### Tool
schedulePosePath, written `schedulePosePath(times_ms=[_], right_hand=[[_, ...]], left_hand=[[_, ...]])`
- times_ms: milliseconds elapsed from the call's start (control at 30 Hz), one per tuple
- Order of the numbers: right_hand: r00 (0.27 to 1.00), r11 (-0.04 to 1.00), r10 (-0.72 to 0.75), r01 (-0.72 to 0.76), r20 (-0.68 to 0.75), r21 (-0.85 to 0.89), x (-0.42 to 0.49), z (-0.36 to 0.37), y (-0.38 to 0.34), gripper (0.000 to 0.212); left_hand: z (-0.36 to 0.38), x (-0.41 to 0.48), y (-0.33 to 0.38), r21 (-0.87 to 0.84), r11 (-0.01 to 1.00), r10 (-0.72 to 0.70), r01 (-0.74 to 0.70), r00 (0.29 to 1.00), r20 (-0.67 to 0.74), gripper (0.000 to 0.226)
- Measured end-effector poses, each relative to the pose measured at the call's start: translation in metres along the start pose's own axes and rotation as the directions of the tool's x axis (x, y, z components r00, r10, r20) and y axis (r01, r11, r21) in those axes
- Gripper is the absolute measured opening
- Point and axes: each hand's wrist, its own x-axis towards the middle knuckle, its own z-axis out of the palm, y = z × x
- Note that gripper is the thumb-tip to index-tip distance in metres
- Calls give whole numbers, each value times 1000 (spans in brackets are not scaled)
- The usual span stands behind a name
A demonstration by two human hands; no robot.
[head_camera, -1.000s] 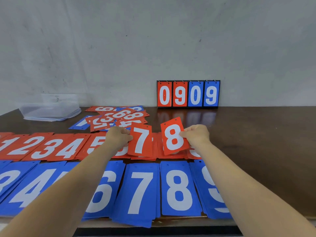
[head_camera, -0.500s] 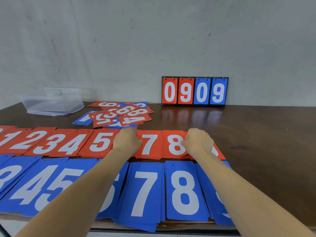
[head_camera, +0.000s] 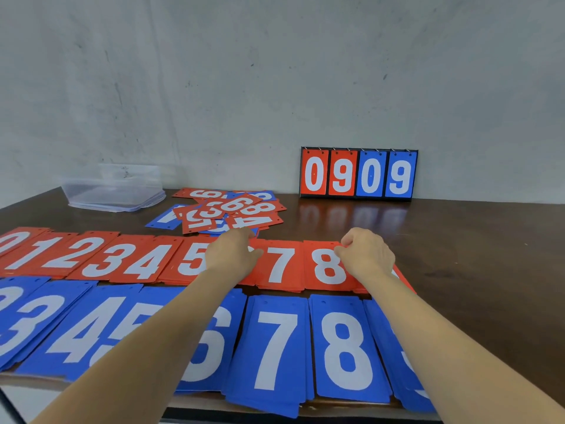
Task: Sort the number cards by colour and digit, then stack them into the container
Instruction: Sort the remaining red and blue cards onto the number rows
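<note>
A: How far along?
B: Blue row (head_camera: pixel 275 347) and red row (head_camera: pixel 122 258) largely laid out by digit on the surface (head_camera: pixel 474 255). A mixed pile (head_camera: pixel 226 212) remains unsorted behind; the container (head_camera: pixel 113 191) looks empty.
A: Hands?
B: Left hand (head_camera: pixel 235 255) rests loosely curled by red 7; right hand (head_camera: pixel 367 255) curled on red 8, grip unclear.

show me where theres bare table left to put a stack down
The widest bare patch is the dark table on the right, between the scoreboard and the near edge, right of the red 8 pile. A small gap lies between the clear container and the unsorted heap. The red row and blue row crowd the left and centre.
</note>
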Motion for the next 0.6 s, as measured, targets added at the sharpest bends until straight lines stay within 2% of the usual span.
schedulePosePath(times_ms=[367, 600], right_hand=[[1000, 1000, 1, -1, -6, -23, 16, 10, -46, 16], [999, 998, 45, -45, 13, 36, 44, 29, -97, 9]], left_hand=[[-28, 27, -56, -68, 997, -32, 33, 999, 17, 48], [-41, 79, -112, -129, 990, -46, 49, 998, 31, 45]])
